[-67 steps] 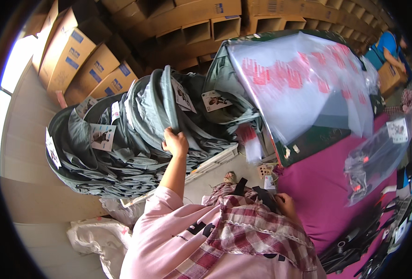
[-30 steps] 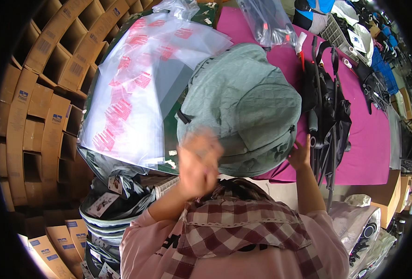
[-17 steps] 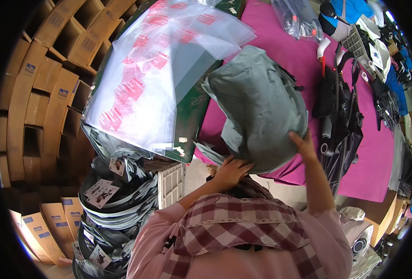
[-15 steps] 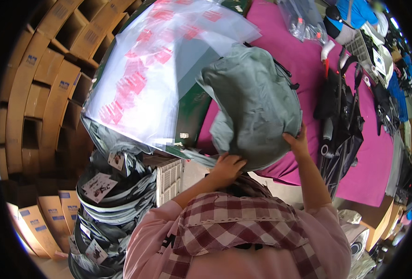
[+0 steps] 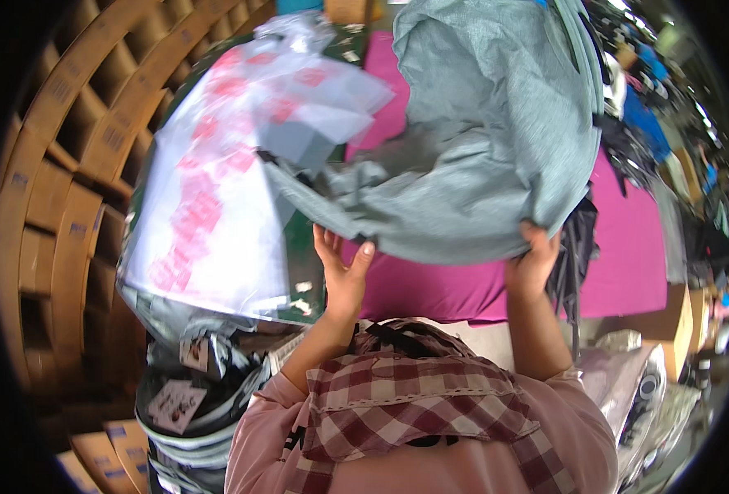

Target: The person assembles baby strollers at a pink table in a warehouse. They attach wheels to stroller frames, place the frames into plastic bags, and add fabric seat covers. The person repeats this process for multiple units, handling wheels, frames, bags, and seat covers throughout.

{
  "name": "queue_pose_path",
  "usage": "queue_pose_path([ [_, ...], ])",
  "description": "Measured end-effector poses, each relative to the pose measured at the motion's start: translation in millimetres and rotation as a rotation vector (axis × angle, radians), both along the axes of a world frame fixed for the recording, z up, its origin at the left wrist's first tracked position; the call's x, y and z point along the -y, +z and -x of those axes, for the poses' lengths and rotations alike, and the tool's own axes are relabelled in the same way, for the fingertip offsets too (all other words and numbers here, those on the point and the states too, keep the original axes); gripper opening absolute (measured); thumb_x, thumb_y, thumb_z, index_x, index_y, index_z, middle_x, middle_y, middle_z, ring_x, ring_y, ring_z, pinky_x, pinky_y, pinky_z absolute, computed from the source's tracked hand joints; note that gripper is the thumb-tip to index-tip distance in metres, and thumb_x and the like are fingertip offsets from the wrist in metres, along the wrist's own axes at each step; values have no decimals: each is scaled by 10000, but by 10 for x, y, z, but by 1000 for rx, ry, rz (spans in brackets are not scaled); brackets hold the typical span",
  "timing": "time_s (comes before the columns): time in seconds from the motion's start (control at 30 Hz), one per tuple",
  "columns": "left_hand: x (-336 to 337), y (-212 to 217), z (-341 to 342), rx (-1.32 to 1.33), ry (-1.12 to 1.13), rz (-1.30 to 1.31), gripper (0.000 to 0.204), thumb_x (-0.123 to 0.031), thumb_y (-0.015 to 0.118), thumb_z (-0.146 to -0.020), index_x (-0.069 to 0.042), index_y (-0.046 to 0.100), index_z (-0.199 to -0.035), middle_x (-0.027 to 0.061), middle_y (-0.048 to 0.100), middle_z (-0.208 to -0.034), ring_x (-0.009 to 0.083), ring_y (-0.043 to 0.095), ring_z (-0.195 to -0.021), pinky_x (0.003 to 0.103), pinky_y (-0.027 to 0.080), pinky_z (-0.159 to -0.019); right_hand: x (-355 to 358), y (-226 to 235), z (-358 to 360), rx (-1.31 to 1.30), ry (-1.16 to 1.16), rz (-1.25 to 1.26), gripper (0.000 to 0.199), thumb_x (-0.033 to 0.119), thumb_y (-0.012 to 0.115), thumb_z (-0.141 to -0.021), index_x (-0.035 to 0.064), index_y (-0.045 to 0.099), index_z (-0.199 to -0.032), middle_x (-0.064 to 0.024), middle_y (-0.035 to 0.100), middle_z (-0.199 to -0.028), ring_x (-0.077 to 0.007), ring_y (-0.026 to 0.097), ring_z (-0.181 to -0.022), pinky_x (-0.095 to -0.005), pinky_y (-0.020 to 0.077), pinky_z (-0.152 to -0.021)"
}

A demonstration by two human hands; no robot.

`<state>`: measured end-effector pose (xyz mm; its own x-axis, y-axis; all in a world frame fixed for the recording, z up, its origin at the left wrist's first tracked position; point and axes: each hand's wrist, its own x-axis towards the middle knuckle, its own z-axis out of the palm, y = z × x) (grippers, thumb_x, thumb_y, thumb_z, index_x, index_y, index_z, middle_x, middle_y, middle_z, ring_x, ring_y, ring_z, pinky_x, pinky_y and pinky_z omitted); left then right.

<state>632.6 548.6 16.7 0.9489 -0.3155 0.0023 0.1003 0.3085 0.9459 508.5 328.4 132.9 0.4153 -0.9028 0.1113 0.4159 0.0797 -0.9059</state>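
A large grey-green fabric canopy [image 5: 480,177] with a stiff curved rim is spread open in front of me, its hollow showing. My right hand [image 5: 534,257] grips its near right edge, with the thumb on the fabric and the other fingers partly hidden. At the near left edge is my left hand [image 5: 341,267], its thumb and fingers apart, against or just under the rim. Whether those fingertips press on the fabric is hard to make out.
Clear plastic bags with red print [image 5: 208,198] cover a green surface on the left. Under the canopy lies a magenta cloth [image 5: 455,292]. Stacked grey-and-black fabric pieces [image 5: 208,428] stand near left, beside cardboard box shelves [image 5: 68,222]. Black folded fabric [image 5: 577,247] lies on the right.
The canopy has opened wider and been lifted and turned, spreading both left and right. My left hand has shifted left and its fingers have spread. My right hand still grips the edge.
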Motion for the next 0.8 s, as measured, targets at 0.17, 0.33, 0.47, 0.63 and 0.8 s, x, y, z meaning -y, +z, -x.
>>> queue_pose_path([
  [0.17,567,189,-79,-302,-128,403,829,-50,650,-923,-167,154,-1577,86,382,-1499,243,422,-1328,407,356,-1107,-210,-16,650,-89,-19,56,806,187,654,-772,-21,344,-1486,-122,475,-1429,-271,437,-1338,-405,312,-1143],
  [0.33,1005,358,-3,77,-270,118,895,39,568,-887,-94,63,-1614,91,343,-1536,222,398,-1351,337,307,-1123,575,359,1181,-57,-414,93,872,258,691,-848,124,238,-1581,-135,448,-1430,-305,426,-1315,-429,321,-1122],
  [0.47,1398,561,-53,239,-332,9,836,-18,552,-936,-59,68,-1616,121,281,-1597,244,324,-1436,346,254,-1169,1084,198,1553,-217,-555,156,768,123,613,-888,107,286,-1583,-75,492,-1317,-205,471,-1213,-353,314,-1104],
  [0.63,2206,635,199,389,-152,-11,865,-201,614,-963,-53,62,-1612,165,230,-1614,279,302,-1449,419,228,-1189,1877,24,1524,-176,-566,241,764,194,609,-906,43,280,-1578,-166,320,-1570,-266,331,-1429,-397,207,-1190],
  [0.8,3045,922,508,471,-239,-87,892,-392,589,-943,-36,112,-1607,189,211,-1625,310,261,-1482,443,220,-1200,2702,-42,1810,-314,-294,515,901,432,606,-888,-36,246,-1569,-230,159,-1655,-326,174,-1532,-446,101,-1226],
])
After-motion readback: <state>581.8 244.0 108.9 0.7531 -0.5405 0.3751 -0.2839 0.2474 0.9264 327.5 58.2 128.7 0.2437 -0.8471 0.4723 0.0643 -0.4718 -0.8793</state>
